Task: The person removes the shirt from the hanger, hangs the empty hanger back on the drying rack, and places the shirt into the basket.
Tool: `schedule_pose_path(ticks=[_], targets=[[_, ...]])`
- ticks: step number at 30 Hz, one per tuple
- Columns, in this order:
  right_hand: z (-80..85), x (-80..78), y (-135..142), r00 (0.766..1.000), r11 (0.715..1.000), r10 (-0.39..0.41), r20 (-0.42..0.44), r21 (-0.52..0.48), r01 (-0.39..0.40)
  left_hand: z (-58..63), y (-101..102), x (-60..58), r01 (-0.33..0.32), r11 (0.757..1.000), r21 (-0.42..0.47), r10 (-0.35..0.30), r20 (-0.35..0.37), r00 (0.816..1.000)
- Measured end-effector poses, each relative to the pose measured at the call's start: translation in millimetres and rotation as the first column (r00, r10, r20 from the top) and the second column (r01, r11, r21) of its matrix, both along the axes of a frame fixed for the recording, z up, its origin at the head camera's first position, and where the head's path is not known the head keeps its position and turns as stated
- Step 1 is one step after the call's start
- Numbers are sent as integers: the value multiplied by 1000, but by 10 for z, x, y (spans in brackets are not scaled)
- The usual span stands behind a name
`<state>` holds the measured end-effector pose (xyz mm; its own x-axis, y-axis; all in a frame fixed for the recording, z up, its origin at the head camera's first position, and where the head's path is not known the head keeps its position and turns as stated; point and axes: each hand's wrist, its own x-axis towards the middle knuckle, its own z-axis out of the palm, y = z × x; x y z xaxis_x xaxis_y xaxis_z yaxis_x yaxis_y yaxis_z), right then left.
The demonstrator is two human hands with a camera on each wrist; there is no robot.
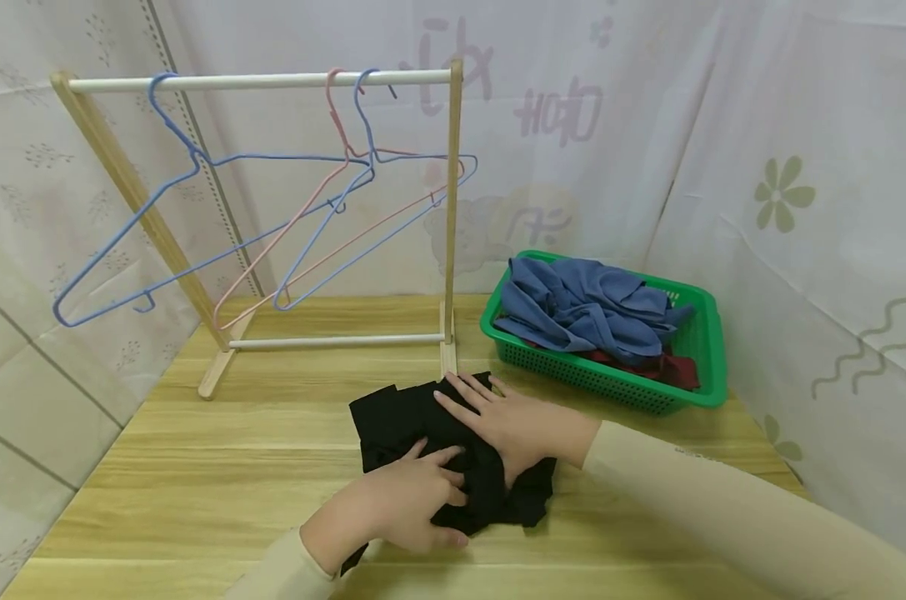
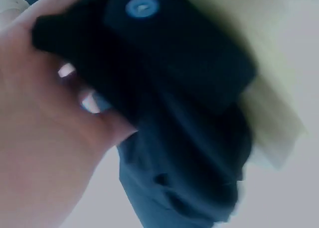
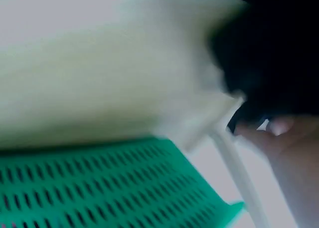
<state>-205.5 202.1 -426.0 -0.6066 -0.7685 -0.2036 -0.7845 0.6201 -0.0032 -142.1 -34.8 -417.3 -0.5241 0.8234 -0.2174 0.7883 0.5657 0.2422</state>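
A crumpled black garment [image 1: 415,412] lies on the wooden table below the rack. Its button [image 2: 142,7] shows close up in the left wrist view. My left hand [image 1: 411,504] holds the near part with bent fingers, the thumb set apart toward the table's front. On the far right part rests my right hand [image 1: 516,425], its fingers extended and spread over the cloth. In the right wrist view only a bit of that hand [image 3: 289,138] appears beside the dark fabric. The garment's exact kind and its underside are hidden by folds and hands.
Behind stands a wooden rack [image 1: 453,208] with blue hangers [image 1: 220,246] and a pink hanger [image 1: 272,237] on its white rail [image 1: 265,82]. At the right back, a green basket [image 1: 711,333] contains blue cloth [image 1: 588,304] and dark red cloth [image 1: 673,371]. Printed curtains enclose the table.
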Motion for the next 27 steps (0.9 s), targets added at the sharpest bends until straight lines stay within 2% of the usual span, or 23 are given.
schedule_pose_path(ticks=[2,3,4,6,7,9,11,14,17,19,22,27], targets=[[-38,-59,-33,991,999,-50,122,8,50,-3,-41,-29,-40,992,116,43,-19,999],[-55,-77,-52,986,997,-69,151,25,66,-4,-58,-41,-66,984,165,77,-62,995],[-72,-90,-71,982,995,-92,165,41,86,-8,-69,-49,-98,974,202,123,-115,986],[-91,-95,-116,984,991,-114,139,93,102,-20,-79,-56,-177,957,231,229,-221,948],[-95,-88,-141,984,987,-126,123,117,112,-32,-80,-57,-219,952,213,273,-275,922],[-98,-58,-184,984,976,-153,88,168,137,-70,-74,-66,-308,944,120,330,-359,873],[-101,-18,-218,982,965,-179,57,205,164,-120,-71,-83,-387,922,3,358,-382,852],[-111,29,-261,978,950,-206,11,244,197,-201,-75,-129,-462,874,-152,386,-360,849],[-125,48,-294,977,934,-208,-48,285,213,-253,-63,-184,-481,842,-245,395,-328,858],[-137,49,-300,975,922,-210,-76,315,223,-272,-42,-215,-477,837,-267,396,-305,866],[-162,35,-290,973,912,-219,-75,340,231,-295,-13,-248,-475,837,-271,409,-265,873],[-169,9,-275,982,942,-186,-43,277,190,-323,-28,-278,-478,847,-233,439,-200,876]])
